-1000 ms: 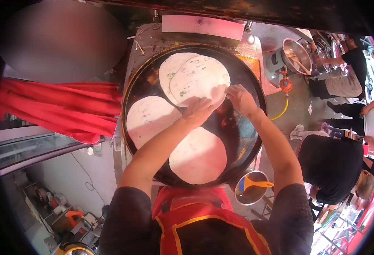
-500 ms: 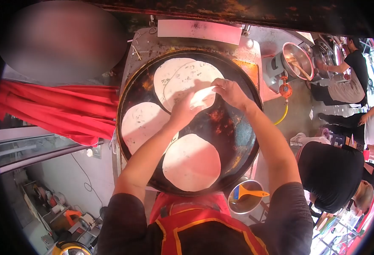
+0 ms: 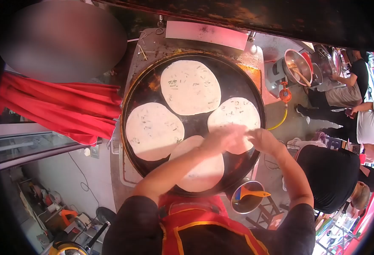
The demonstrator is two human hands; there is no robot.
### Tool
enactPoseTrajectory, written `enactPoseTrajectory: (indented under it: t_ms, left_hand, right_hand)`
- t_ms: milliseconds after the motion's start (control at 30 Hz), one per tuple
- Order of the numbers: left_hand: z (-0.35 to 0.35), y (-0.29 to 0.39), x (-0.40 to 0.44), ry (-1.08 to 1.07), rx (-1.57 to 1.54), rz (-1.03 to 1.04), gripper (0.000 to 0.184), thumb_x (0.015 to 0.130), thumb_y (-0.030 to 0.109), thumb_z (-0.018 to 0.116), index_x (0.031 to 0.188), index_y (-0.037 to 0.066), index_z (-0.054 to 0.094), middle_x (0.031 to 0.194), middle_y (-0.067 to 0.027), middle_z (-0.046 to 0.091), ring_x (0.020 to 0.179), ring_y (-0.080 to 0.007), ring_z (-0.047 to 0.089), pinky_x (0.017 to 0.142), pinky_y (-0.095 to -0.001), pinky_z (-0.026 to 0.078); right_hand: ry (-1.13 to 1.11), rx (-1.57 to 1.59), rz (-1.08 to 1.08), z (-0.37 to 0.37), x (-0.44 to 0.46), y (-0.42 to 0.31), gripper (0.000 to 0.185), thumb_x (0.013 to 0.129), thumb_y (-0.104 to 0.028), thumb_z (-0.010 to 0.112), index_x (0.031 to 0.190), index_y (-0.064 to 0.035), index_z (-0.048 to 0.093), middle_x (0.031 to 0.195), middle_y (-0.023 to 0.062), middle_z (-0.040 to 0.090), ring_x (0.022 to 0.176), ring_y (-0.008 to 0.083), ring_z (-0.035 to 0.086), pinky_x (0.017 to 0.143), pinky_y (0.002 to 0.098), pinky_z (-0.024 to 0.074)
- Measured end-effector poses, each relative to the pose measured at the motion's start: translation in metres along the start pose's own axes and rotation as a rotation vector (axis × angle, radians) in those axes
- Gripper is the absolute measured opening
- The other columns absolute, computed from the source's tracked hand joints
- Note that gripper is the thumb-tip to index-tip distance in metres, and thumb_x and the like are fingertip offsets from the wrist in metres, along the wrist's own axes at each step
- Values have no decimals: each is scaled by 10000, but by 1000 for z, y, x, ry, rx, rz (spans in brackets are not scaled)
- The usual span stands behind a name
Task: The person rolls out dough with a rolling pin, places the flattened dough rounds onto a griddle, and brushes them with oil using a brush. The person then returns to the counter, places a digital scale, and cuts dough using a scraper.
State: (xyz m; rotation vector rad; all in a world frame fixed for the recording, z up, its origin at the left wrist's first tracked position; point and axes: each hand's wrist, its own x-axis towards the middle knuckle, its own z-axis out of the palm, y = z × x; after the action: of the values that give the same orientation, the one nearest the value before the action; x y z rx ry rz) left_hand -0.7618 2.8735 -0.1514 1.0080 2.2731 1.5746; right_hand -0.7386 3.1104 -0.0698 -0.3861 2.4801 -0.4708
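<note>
Four pale, green-flecked flatbreads lie in a large round black pan: the far flatbread (image 3: 190, 87), the left flatbread (image 3: 153, 129), the near flatbread (image 3: 204, 170) and the right flatbread (image 3: 233, 111). Over the right flatbread's lower part is my left hand (image 3: 226, 138), its fingers smeared by motion. My right hand (image 3: 264, 141) is at that flatbread's right edge, fingers curled together and seemingly pinching it. My left forearm covers part of the near flatbread. Dark oiled metal of the pan (image 3: 195, 124) shows between the breads.
A metal pot (image 3: 253, 204) holding an orange-handled brush (image 3: 255, 193) stands below the pan at right. Farther right are a large steel bowl (image 3: 292, 59) and a gas regulator (image 3: 285, 94) with a yellow hose. Red cloth (image 3: 63, 106) hangs at left. Several people are at right.
The flatbread that was folded between both hands over the far one now lies spread at the pan's right. Both hands have moved right and nearer. The camera view has shifted slightly.
</note>
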Motion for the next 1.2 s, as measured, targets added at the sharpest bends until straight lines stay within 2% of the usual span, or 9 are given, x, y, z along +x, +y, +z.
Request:
enactPoseTrajectory:
  t_ms: [33, 133, 267, 400, 700, 833, 933, 1033, 1200]
  left_hand:
    - [-17, -12, 8, 83, -56, -69, 366, 860, 264, 595, 1158, 52, 584, 1122, -151, 633, 1052, -325, 601, 894, -398, 486]
    - [-86, -62, 20, 209, 637, -258, 595, 893, 286, 556, 1365, -8, 343, 1376, -222, 396, 1293, -364, 359, 1077, -446, 281]
    - [-140, -83, 31, 117, 897, -351, 723, 920, 355, 508, 1445, -47, 216, 1517, -236, 201, 1429, -354, 138, 1167, -448, 101]
    - [-155, -92, 34, 79, 884, -340, 734, 920, 378, 491, 1451, -42, 207, 1526, -218, 189, 1430, -352, 129, 1168, -464, 83]
    - [-143, -97, 36, 186, 982, -325, 745, 919, 413, 490, 1447, -43, 228, 1506, -255, 210, 1418, -390, 141, 1158, -484, 94]
    - [-138, -72, 28, 183, 896, -256, 715, 915, 355, 523, 1440, -39, 239, 1491, -266, 232, 1405, -406, 164, 1146, -511, 119]
    - [-91, -32, 8, 10, 637, 0, 725, 837, 205, 626, 1416, -55, 277, 1464, -254, 291, 1379, -416, 242, 1138, -508, 165]
    - [-43, -15, 2, -332, 694, 104, 740, 886, 385, 525, 1432, -43, 269, 1507, -215, 250, 1428, -322, 179, 1167, -441, 133]
    - [-32, -31, 33, -373, 755, 83, 787, 906, 523, 466, 1454, -2, 260, 1538, -166, 207, 1447, -256, 121, 1179, -396, 86]
  right_hand:
    - [181, 73, -43, -9, 17, -18, 308, 857, -110, 559, 1156, -44, 597, 1061, 201, 628, 1057, 351, 573, 963, 407, 432]
    - [642, 39, -249, -2, 103, -48, 511, 891, -103, 560, 1365, -3, 398, 1409, 214, 400, 1312, 377, 369, 1064, 432, 335]
    - [877, -25, -151, 29, 221, -84, 626, 939, -378, 454, 1431, -20, 306, 1457, 206, 341, 1373, 353, 284, 1122, 517, 191]
    - [808, -238, -54, 17, 256, -94, 635, 948, -452, 392, 1430, -43, 331, 1478, 171, 332, 1377, 314, 291, 1129, 496, 195]
    - [792, -234, -196, 0, 269, -71, 565, 960, -382, 422, 1413, -53, 351, 1472, 157, 344, 1376, 305, 296, 1133, 482, 202]
    - [837, -61, -182, -15, 212, -63, 548, 954, -328, 454, 1404, -35, 347, 1456, 173, 358, 1365, 328, 307, 1129, 484, 209]
    - [843, 15, 98, 17, 130, -47, 580, 939, -293, 483, 1430, -35, 312, 1484, 175, 320, 1399, 340, 243, 1143, 471, 171]
    - [772, -74, 204, 61, 84, -29, 586, 935, -303, 472, 1438, -50, 309, 1493, 165, 310, 1408, 328, 228, 1145, 486, 159]
    - [731, -194, 294, 65, 85, -12, 595, 931, -341, 436, 1443, -64, 314, 1494, 154, 315, 1406, 308, 243, 1146, 498, 146]
